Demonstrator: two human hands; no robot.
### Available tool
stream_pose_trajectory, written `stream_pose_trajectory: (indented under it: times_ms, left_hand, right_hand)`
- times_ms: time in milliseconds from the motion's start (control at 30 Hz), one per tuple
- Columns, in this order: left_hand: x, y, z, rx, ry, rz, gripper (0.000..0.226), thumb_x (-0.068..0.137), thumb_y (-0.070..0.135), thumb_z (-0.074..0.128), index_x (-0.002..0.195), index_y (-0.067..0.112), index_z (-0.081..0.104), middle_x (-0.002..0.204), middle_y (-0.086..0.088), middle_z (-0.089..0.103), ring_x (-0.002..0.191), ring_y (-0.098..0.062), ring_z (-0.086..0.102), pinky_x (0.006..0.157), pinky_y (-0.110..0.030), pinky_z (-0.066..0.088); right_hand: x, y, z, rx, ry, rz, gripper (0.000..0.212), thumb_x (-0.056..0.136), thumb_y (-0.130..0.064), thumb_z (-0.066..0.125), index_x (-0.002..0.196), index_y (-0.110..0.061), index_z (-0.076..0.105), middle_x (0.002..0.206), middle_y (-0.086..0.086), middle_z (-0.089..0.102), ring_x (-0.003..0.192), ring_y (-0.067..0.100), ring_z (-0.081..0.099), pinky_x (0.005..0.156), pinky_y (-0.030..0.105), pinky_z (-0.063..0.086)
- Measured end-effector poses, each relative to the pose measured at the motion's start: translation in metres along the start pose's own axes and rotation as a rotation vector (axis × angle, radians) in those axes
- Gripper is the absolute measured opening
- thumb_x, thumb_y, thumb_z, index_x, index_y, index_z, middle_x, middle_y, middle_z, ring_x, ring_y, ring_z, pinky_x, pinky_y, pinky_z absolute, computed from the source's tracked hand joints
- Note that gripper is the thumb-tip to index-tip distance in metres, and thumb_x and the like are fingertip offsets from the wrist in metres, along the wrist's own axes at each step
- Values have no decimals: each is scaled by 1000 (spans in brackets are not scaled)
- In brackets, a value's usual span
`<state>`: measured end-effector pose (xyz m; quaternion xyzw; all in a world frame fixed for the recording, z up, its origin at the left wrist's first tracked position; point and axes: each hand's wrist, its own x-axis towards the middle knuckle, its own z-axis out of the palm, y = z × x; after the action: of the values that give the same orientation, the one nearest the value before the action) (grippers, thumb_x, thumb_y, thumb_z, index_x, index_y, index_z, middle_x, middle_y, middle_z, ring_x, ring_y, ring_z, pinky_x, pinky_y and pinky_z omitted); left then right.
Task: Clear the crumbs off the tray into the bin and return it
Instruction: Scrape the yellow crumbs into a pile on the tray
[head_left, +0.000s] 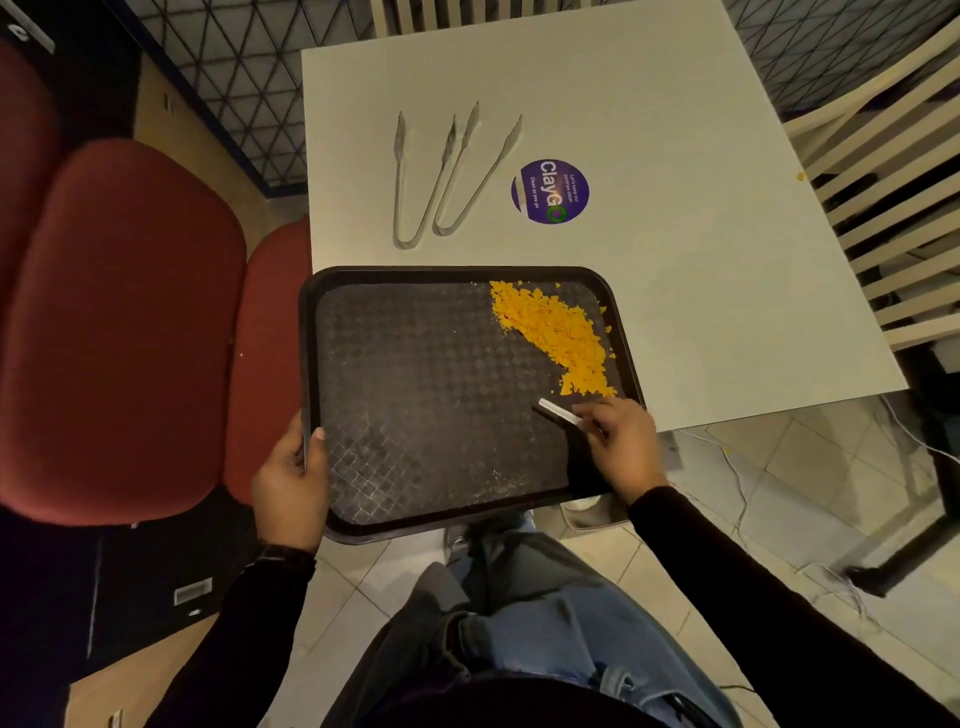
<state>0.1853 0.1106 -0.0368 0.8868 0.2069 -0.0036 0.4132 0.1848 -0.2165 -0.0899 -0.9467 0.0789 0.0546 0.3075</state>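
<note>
A dark textured tray (415, 384) juts off the near edge of the white table (675, 234), its near half over my lap. Yellow crumbs (556, 332) are heaped along its far right side. My left hand (291, 483) grips the tray's near left rim, thumb on top. My right hand (621, 444) rests over the near right part of the tray, pinching a small white card-like scraper (558, 410) whose tip points toward the crumb pile. No bin is in view.
Two metal tongs (441, 176) lie on the table beyond the tray, beside a round purple sticker (550, 191). A red upholstered seat (119, 322) is at the left. Pale slatted chairs (883, 208) stand at the right. One stray crumb (800, 176) lies near the table's right edge.
</note>
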Motion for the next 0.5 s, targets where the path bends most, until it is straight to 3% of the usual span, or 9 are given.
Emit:
stream_pose_trajectory:
  times_ms: [100,233,400,500]
  left_hand:
    - [2,-2,-1,12,-9,-22,41,94,21,48,134,10,48,131,-9,57,117,-15,52,101,-30,40]
    - [1,1,-4,57,-2,-23,41,95,20,47,134,9,47,135,-9,53,123,-21,50,104,-32,37]
    - [-2,12,-4,61,-48,-44,40,96,15,44,135,12,45,132,-4,53,110,-6,42,95,-22,33]
    - [-2,14,-3,63,-37,-42,40,96,14,44,135,11,45,134,-12,54,108,-6,41,95,-21,31]
  right_hand:
    - [-28,25,-4,-57,-94,-41,18,75,1,70,88,-11,74,85,10,71,79,31,64,73,42,52]
    - [-46,44,-14,-175,-200,-59,19,73,-2,73,87,-14,73,93,6,71,89,30,62,85,40,37]
    - [-27,63,-15,-172,-199,-67,16,72,-5,75,84,-16,72,94,5,70,91,29,63,84,34,28]
    - [-2,63,-13,-198,-160,-129,17,69,-4,78,82,-15,75,89,9,71,84,31,66,82,38,34]
